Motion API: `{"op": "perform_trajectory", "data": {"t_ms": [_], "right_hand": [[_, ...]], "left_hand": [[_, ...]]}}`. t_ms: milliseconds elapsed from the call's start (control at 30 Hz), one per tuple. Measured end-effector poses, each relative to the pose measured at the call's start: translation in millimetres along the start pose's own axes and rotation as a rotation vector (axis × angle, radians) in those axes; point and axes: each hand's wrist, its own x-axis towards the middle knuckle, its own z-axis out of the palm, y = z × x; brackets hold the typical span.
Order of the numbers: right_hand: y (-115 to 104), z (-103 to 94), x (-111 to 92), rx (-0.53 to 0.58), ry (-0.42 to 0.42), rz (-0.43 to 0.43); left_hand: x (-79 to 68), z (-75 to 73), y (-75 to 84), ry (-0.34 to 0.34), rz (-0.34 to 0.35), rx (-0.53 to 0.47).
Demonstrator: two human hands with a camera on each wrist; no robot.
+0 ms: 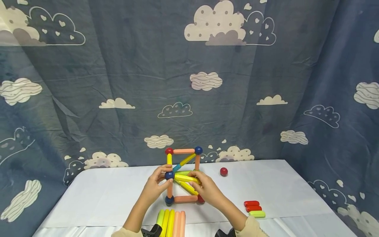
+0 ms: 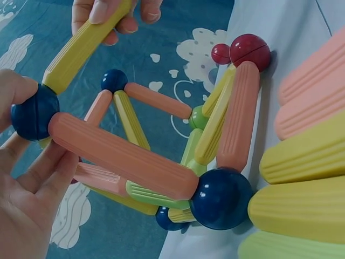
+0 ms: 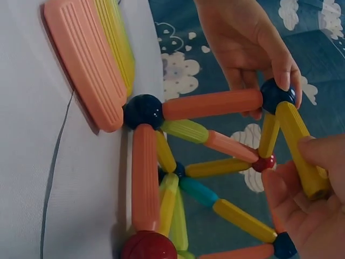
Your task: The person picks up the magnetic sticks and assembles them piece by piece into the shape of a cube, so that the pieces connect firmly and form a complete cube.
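Blue-grey cloud-print curtain behind a white-covered table.
In the head view, a cream dotted cloud sits at upper centre, an outlined cloud with hearts just beside it; a wavy-lined cloud lies below. The table spans the lower frame, narrowing toward its far edge.

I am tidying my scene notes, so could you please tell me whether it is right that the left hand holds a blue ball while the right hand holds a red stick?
Not quite: the stick in the right hand is yellow, not red, as the head view shows. The left hand does hold a blue ball.
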Motion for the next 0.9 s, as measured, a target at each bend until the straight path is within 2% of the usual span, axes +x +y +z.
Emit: {"op": "perform_trajectory", "data": {"t_ms": [200, 300, 500, 567, 667, 833, 900], "right_hand": [[2, -2.7, 5, 0.097, 0.090, 0.016], [3, -3.6, 8, 0.152, 0.106, 0.021], [6, -3.7, 8, 0.191, 0.100, 0.028], [7, -4.4, 8, 0.191, 0.102, 0.032], [16, -6.7, 6, 0.191, 0.111, 0.057], [53, -15.2, -3, 0.154, 0.181, 0.194], [71, -20.5, -6, 0.101, 0.223, 0.249]], "left_hand": [[3.3, 1.4, 7.1, -0.019, 0.003, 0.075], [6.6, 4.7, 8.4, -0.020, -0.005, 0.123], [16.3, 15.1, -15.6, -0.054, -0.018, 0.168], [17.8, 17.5, -24.2, -0.051, -0.023, 0.167], [17.2, 19.5, -28.9, -0.031, -0.027, 0.128], [12.8, 21.1, -7.9, -0.015, -0.043, 0.104], [11.1, 21.0, 1.0, -0.014, -0.041, 0.107]]}}
